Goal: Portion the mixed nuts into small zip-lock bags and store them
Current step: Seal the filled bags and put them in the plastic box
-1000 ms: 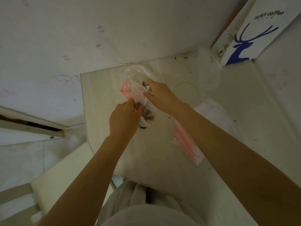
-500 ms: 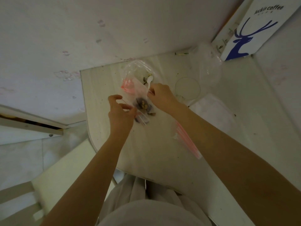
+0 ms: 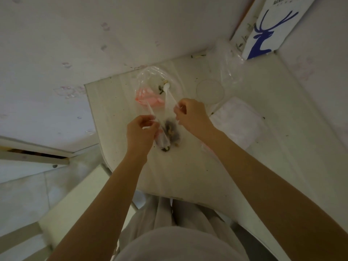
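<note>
A small clear zip-lock bag (image 3: 165,119) holding dark mixed nuts (image 3: 170,129) is stretched between my hands above the white table (image 3: 188,176). My left hand (image 3: 141,130) pinches its left top edge; my right hand (image 3: 192,115) pinches its right top edge. Behind it lies a larger clear bag (image 3: 156,80) with a few nuts and a white plastic spoon (image 3: 166,87) in it. A pink-striped pile of zip-lock bags (image 3: 148,99) lies at that bag's left.
More pink-edged bags (image 3: 207,147) lie under my right forearm. A white folded packet (image 3: 239,121), a clear round lid (image 3: 210,89) and crumpled clear plastic (image 3: 229,63) sit at the right. A white paper bag with a blue deer print (image 3: 269,29) stands in the back corner. Walls enclose the table.
My hands have moved apart along the small bag's top edge, and the bag's mouth is now stretched between them. The spoon lies in the larger bag behind.
</note>
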